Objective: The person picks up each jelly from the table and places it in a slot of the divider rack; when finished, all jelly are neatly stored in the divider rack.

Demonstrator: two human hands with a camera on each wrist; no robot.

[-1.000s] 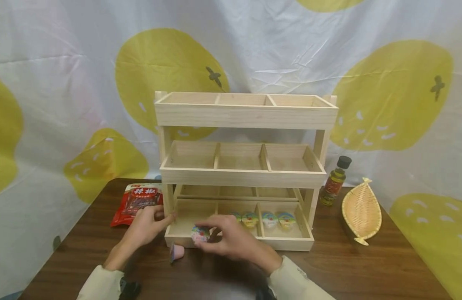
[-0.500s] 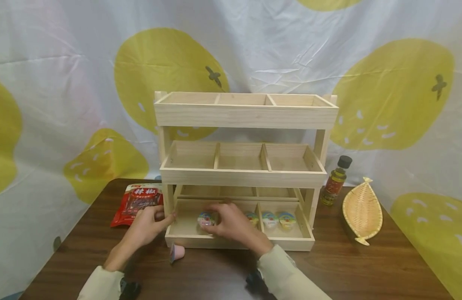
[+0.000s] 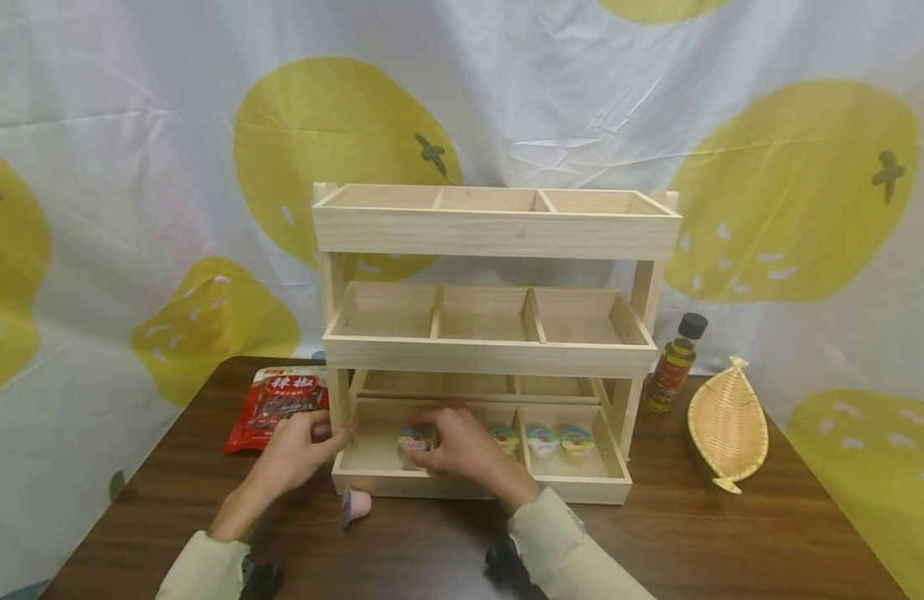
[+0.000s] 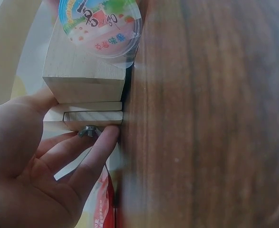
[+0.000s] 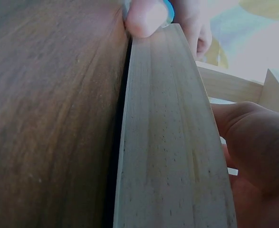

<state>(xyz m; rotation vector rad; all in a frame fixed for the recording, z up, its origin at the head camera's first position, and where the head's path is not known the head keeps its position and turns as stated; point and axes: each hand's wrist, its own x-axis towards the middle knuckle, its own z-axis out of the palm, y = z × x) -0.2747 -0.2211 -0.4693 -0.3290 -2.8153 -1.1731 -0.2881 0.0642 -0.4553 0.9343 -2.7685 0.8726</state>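
Note:
A three-tier wooden rack [image 3: 495, 236] with divided trays stands on the table. My left hand [image 3: 292, 450] holds its lower left post, fingers on one side and thumb on the other in the left wrist view. In the bottom tray's left compartment, my right hand [image 3: 465, 450] pinches a jelly cup [image 3: 412, 442] with a printed lid, partly covered by the fingers. The right wrist view has this hand behind the tray's front board [image 5: 168, 128]. A pink jelly cup [image 3: 358, 504] lies on its side before the tray; its lid [image 4: 101, 28] faces the left wrist camera.
Jelly cups sit in the bottom tray's middle and right compartments, among them a yellow one [image 3: 577, 443]. A red food bag [image 3: 277, 404] lies left of the rack. An oil bottle [image 3: 672, 367] and a leaf-shaped wicker basket [image 3: 729, 425] stand at right.
My right hand has carried its jelly cup from in front of the bottom tray back into the left compartment. The left hand has stayed at the post.

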